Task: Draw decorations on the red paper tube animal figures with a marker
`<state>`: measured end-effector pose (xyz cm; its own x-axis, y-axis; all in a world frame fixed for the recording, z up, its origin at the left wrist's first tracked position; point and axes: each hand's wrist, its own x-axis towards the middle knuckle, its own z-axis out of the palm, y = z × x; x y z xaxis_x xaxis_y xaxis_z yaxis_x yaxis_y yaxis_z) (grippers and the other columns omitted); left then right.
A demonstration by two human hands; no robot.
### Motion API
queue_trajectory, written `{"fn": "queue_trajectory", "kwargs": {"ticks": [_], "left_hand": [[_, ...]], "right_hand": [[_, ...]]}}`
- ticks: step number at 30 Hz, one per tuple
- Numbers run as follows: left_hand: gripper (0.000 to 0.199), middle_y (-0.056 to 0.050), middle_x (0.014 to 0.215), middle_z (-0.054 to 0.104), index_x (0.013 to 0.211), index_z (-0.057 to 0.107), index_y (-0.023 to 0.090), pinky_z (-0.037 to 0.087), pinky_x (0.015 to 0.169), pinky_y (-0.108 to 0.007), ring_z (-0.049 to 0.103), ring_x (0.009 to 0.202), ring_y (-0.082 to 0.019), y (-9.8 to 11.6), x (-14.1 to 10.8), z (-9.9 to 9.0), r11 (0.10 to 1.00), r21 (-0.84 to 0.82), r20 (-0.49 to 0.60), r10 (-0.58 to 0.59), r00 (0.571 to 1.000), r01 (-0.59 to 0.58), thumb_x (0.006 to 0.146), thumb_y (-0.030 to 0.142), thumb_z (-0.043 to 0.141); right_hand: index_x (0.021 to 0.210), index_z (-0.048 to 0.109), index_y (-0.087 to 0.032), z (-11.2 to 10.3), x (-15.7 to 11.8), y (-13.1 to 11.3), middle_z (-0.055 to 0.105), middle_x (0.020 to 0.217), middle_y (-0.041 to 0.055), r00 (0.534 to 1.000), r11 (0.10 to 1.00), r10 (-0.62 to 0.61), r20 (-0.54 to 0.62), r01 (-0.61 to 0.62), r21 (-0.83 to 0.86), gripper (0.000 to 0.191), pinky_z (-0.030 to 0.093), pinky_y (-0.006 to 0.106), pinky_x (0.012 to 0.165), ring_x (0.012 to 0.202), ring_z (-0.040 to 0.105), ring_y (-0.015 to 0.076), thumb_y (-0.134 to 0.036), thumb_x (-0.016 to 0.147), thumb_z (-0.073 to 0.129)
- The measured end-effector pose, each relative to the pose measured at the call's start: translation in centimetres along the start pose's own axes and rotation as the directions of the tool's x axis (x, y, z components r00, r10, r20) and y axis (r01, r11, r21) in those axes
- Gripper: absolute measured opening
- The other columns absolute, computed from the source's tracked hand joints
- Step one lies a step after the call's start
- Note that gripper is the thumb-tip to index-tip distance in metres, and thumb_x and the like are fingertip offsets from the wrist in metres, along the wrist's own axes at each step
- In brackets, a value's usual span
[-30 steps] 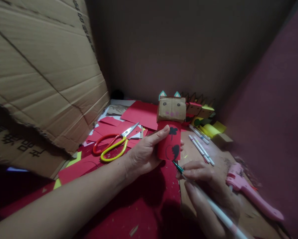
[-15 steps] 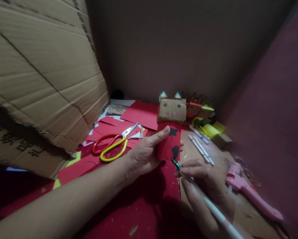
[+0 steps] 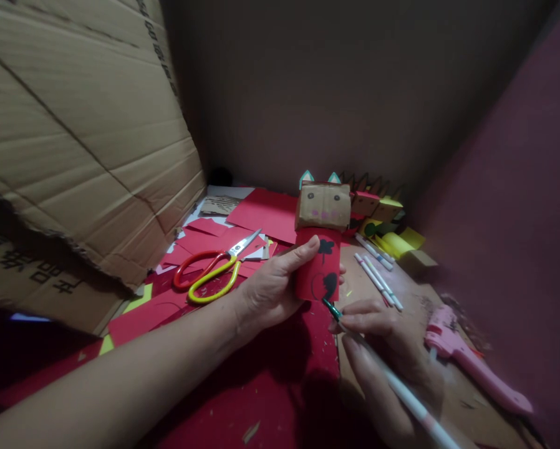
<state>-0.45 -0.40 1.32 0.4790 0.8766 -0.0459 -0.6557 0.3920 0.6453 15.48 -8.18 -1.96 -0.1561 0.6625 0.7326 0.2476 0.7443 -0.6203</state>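
Left hand [image 3: 277, 284] grips the red paper tube [image 3: 316, 267] under the cardboard head [image 3: 324, 207], thumb across front; right hand [image 3: 404, 352] pinches a green-tipped marker [image 3: 404, 393] at the tube's bottom edge, contact unclear. Best: brace the tube, light strokes, don't dent it. Versus one second ago, tip slightly higher; left grip basically unchanged.

left hand [image 3: 280, 284]: got the eared box-head figure [image 3: 330, 235], thumb on its red body
right hand [image 3: 385, 352]: green-tipped marker [image 3: 396, 385], point basically at the body's bottom edge
scissors [image 3: 236, 251]: just lying on red paper [image 3: 265, 212] scraps
glue gun [image 3: 476, 368]: pink, off right past the loose markers [image 3: 372, 281]
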Motion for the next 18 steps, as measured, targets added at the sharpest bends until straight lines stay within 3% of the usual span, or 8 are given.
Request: {"fn": "queue_trajectory", "kwargs": {"ticks": [7, 12, 18], "left_hand": [[0.029, -0.012, 0.078, 0.076, 0.086, 0.072, 0.012, 0.056, 0.069, -0.03, 0.071, 0.066, -0.019, -0.04, 0.02, 0.01, 1.0, 0.014, 0.019, 0.003, 1.0, -0.003, 0.093, 0.039, 0.065], [0.03, -0.011, 0.073, 0.074, 0.083, 0.072, 0.012, 0.055, 0.069, -0.029, 0.07, 0.065, -0.018, -0.19, 0.1, -0.11, 1.0, 0.006, 0.017, 0.016, 1.0, -0.016, 0.091, 0.04, 0.068], [0.031, -0.013, 0.077, 0.075, 0.084, 0.072, 0.011, 0.056, 0.068, -0.029, 0.07, 0.065, -0.018, -0.02, 0.03, 0.14, 1.0, 0.003, -0.003, -0.004, 1.0, 0.004, 0.096, 0.037, 0.061]], "right_hand": [[0.108, 0.063, -0.023, -0.15, -0.06, 0.08, 0.066, 0.098, 0.0033, 0.999, 1.0, -0.026, -0.04, 0.026, -0.005, 0.029, 0.054, 0.027, 0.082, 0.092, 0.067, 0.0152, 0.0, 0.093, 0.054], [0.108, 0.063, -0.024, -0.08, 0.19, 0.01, 0.065, 0.096, 0.0022, 0.999, 1.0, -0.026, 0.024, 0.026, 0.006, 0.031, 0.055, 0.024, 0.075, 0.089, 0.066, 0.0139, 0.001, 0.093, 0.054], [0.108, 0.064, -0.023, 0.08, 0.06, -0.05, 0.065, 0.099, 0.0024, 0.998, 1.0, -0.015, -0.066, 0.017, 0.025, 0.029, 0.054, 0.024, 0.082, 0.091, 0.066, 0.0132, 0.0, 0.092, 0.055]]}}
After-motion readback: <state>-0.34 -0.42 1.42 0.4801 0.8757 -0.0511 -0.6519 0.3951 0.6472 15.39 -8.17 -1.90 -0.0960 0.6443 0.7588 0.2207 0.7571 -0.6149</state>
